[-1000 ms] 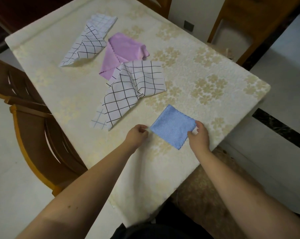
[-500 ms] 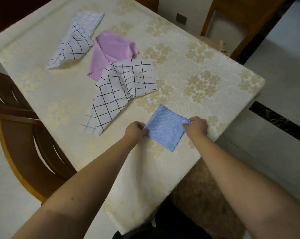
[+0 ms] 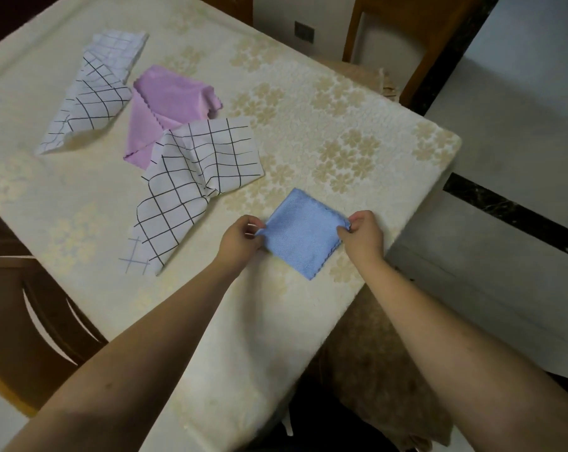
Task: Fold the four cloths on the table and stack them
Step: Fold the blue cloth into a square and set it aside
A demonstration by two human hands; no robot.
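Four cloths lie on the worktop [image 3: 308,132]: one blue, one pink, two white with a dark grid. The blue cloth [image 3: 304,233], folded into a small square, sits near the worktop's right edge, toward its near end. Of the two hands, the left hand [image 3: 242,241] pinches its left corner and the right hand [image 3: 362,234] pinches its right corner. The pink cloth [image 3: 165,109] lies mid-worktop, partly under one checked cloth [image 3: 191,187]; the second checked cloth [image 3: 90,93] lies toward the far left corner.
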